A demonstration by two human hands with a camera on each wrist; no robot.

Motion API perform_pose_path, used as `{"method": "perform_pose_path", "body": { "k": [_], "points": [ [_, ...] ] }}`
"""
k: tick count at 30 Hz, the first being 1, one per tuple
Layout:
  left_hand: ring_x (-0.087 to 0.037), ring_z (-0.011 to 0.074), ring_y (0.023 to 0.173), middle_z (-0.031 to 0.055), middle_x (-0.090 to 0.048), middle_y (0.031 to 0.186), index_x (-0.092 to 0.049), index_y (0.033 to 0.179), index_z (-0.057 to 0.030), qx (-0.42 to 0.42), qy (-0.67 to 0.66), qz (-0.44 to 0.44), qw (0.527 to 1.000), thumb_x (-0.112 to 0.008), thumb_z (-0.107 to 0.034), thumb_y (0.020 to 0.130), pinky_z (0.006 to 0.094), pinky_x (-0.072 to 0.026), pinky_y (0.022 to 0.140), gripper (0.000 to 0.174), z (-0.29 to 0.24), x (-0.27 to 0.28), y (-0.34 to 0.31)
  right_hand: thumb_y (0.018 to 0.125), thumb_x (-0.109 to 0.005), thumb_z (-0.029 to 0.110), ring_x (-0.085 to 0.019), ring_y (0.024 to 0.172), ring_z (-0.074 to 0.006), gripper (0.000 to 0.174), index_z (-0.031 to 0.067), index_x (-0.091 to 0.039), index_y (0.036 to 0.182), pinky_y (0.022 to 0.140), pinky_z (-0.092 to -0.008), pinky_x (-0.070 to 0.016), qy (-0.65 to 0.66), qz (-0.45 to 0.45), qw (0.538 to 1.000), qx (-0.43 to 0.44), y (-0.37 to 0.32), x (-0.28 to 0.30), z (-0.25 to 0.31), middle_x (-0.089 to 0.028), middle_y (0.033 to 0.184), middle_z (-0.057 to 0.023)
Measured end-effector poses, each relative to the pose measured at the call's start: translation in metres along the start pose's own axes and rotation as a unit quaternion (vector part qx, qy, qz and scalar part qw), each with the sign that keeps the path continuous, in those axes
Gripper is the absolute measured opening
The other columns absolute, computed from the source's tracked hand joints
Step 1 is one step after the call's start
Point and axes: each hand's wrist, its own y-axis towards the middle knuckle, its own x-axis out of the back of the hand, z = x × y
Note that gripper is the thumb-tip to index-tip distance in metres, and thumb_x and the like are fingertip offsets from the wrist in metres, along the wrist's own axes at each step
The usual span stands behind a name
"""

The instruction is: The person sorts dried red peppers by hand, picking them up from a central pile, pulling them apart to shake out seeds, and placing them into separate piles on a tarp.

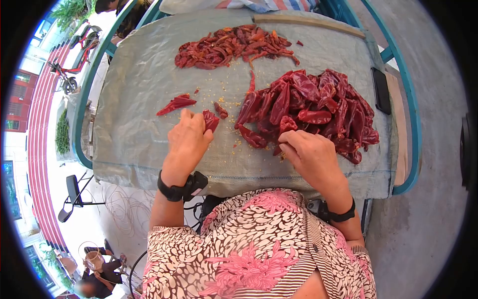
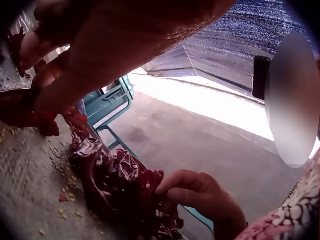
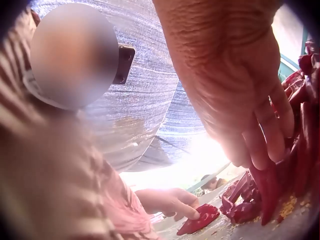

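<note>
On the woven sack [image 1: 139, 89], our left hand [image 1: 186, 142] pinches a dried chilli [image 1: 210, 120] beside the chilli pile [image 1: 308, 107], where our right hand [image 1: 311, 155] curls round a pod [image 3: 267, 194]; we judge these light, papery and brittle, best pinched gently near the stem.

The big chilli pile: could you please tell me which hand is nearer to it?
Right. The right hand touches the pile at its near edge; the left hand holds a chilli piece to its left.

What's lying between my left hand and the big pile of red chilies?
In the head view, a small torn chili piece and scattered seeds lie on the sack there.
</note>
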Motion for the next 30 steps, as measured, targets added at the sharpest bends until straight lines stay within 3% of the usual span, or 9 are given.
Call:
{"method": "perform_pose_path", "body": {
  "k": [5,8,11,14,17,20,23,26,30],
  "points": [
    [-0.065,0.0391,0.087,0.0135,-0.064,0.094,-0.057,0.087,-0.0068,0.031,-0.021,0.01,0.999,-0.07,-0.013,0.081,0.0485,-0.0509,0.076,0.015,-0.006,-0.011,0.007,0.088,-0.071,0.015,-0.066,0.078,-0.0291,0.012,0.0101,-0.064,0.096,0.069,-0.0409,-0.0515,0.01,0.015,1.0,0.021,0.0,-0.004,-0.001,-0.065,0.081,-0.0072],
    [-0.066,0.0366,0.082,0.0155,-0.065,0.093,-0.058,0.09,-0.0063,0.003,-0.071,-0.042,0.997,-0.072,-0.011,0.08,0.0438,-0.0512,0.073,0.018,0.006,-0.009,0.009,0.088,-0.071,0.014,-0.065,0.076,-0.0289,0.011,0.0103,-0.063,0.095,0.069,-0.0408,-0.0507,0.006,0.021,0.999,0.028,-0.002,-0.006,0.0,-0.063,0.08,-0.0071],
    [-0.066,0.0237,0.074,0.0116,-0.067,0.089,-0.057,0.091,-0.005,0.012,-0.1,-0.052,0.994,-0.072,-0.007,0.083,0.0361,-0.0501,0.067,0.018,-0.003,0.017,0.009,0.088,-0.071,0.015,-0.064,0.075,-0.0291,0.011,0.0104,-0.063,0.095,0.068,-0.0409,-0.05,-0.001,0.02,0.999,0.025,-0.002,-0.008,0.0,-0.062,0.079,-0.007],
    [-0.061,0.0104,0.07,0.0053,-0.067,0.085,-0.057,0.092,-0.0038,-0.03,-0.346,0.033,0.937,-0.07,-0.006,0.089,0.0296,-0.0481,0.064,0.014,-0.014,0.033,0.005,0.089,-0.07,0.015,-0.064,0.074,-0.0295,0.011,0.0106,-0.063,0.095,0.068,-0.0409,-0.0497,-0.001,0.024,0.999,0.024,-0.002,-0.01,0.0,-0.062,0.079,-0.0072],
    [-0.058,0.0045,0.072,0.0016,-0.07,0.086,-0.056,0.092,-0.0035,-0.027,-0.336,-0.029,0.941,-0.068,-0.004,0.091,0.0265,-0.0474,0.064,0.012,0.004,0.033,0.013,0.089,-0.07,0.015,-0.064,0.074,-0.0299,0.01,0.0107,-0.063,0.095,0.068,-0.041,-0.05,0.002,0.027,0.999,0.03,-0.002,-0.011,0.0,-0.062,0.079,-0.0075],
    [-0.061,0.009,0.071,0.0057,-0.071,0.087,-0.059,0.097,-0.002,0.08,-0.273,-0.026,0.958,-0.069,-0.005,0.089,0.0278,-0.0487,0.065,0.014,0.015,0.052,0.014,0.089,-0.07,0.015,-0.064,0.074,-0.0302,0.01,0.0107,-0.064,0.096,0.069,-0.0412,-0.0504,0.003,0.03,0.999,0.027,-0.004,-0.011,-0.002,-0.062,0.08,-0.0077],
    [-0.066,0.0192,0.072,0.0084,-0.07,0.083,-0.062,0.1,-0.0023,0.074,-0.141,-0.089,0.983,-0.069,-0.007,0.085,0.0335,-0.0506,0.068,0.017,0.027,0.051,0.011,0.089,-0.07,0.014,-0.064,0.075,-0.0303,0.01,0.0103,-0.064,0.096,0.069,-0.0415,-0.0507,0.005,0.04,0.999,0.025,-0.004,-0.012,-0.002,-0.063,0.08,-0.0079],
    [-0.068,0.0304,0.082,0.0104,-0.068,0.087,-0.066,0.101,-0.0053,0.092,-0.025,-0.027,0.995,-0.069,-0.009,0.081,0.0394,-0.0514,0.074,0.021,0.052,0.047,0.012,0.089,-0.07,0.014,-0.064,0.075,-0.0305,0.011,0.0098,-0.064,0.097,0.07,-0.0416,-0.0507,0.006,0.042,0.999,0.033,-0.001,-0.012,-0.001,-0.063,0.081,-0.0082],
    [-0.066,0.0321,0.103,0.0089,-0.068,0.108,-0.066,0.098,-0.0098,-0.023,0.014,0.061,0.998,-0.073,-0.009,0.078,0.0422,-0.0516,0.084,0.021,0.072,0.039,0.01,0.089,-0.07,0.014,-0.064,0.076,-0.0307,0.011,0.0092,-0.064,0.096,0.07,-0.0416,-0.0504,0.004,0.051,0.998,0.034,0.0,-0.011,-0.001,-0.063,0.081,-0.0084]
  ]
}}
